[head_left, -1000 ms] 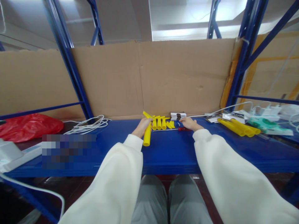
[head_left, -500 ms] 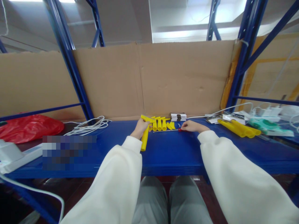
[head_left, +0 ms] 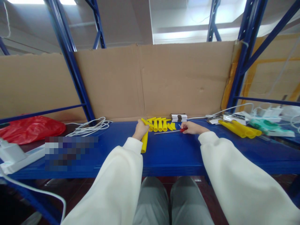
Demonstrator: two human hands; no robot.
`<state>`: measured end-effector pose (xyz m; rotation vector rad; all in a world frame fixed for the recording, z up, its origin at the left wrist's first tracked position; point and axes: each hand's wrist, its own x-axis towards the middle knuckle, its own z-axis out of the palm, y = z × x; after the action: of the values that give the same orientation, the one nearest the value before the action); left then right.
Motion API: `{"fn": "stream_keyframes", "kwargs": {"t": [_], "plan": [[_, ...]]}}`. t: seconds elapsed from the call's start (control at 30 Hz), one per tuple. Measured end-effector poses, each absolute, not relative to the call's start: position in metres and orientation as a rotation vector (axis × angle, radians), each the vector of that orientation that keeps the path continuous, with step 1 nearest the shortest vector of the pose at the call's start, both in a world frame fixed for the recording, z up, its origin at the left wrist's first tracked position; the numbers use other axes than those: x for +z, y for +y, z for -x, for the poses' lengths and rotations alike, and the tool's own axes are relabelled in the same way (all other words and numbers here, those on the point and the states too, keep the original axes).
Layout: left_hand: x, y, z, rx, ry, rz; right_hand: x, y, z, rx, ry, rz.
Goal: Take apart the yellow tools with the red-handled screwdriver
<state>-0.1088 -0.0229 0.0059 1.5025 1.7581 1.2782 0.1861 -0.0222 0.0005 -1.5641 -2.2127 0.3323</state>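
Note:
My left hand (head_left: 140,129) is closed around a yellow plastic tube-shaped part (head_left: 144,143), whose round lower end points toward me while its flat top shows above the fingers. In my right hand (head_left: 191,127) is the red handle of a screwdriver (head_left: 168,132); its long thin shaft points left, low over the blue shelf. Between the hands, several similar yellow parts (head_left: 160,125) lie in a row. Small flat yellow pieces (head_left: 172,126) sit at the right end of that row.
Behind the yellow pieces is a stack of white-and-black packs (head_left: 179,117) against the cardboard panel (head_left: 164,78). More yellow tubes (head_left: 240,129) and a green-and-white item (head_left: 267,125) lie right. At left are coiled white cable (head_left: 93,126), a red bag (head_left: 35,128) and a power strip (head_left: 25,159).
My right hand has closed on the screwdriver handle and tilted it, raising the handle slightly off the shelf. In my left hand the yellow part has turned a little.

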Motion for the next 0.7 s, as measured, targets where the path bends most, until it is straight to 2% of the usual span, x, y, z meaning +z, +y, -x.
{"fn": "stream_keyframes", "kwargs": {"t": [0.27,0.37,0.5,0.7], "plan": [[0.009,-0.03,0.104,1.244,1.851,-1.769,-0.009,-0.005,-0.201,0.437,-2.055,1.306],[0.009,-0.03,0.103,1.254,1.84,-1.792,-0.014,0.004,-0.202,0.379,-1.979,1.231],[0.007,-0.029,0.102,1.303,1.758,-1.779,-0.015,0.009,-0.202,0.314,-1.908,1.172],[-0.001,-0.021,0.099,1.371,1.527,-1.834,-0.008,0.0,-0.193,0.424,-1.914,1.083]]}}
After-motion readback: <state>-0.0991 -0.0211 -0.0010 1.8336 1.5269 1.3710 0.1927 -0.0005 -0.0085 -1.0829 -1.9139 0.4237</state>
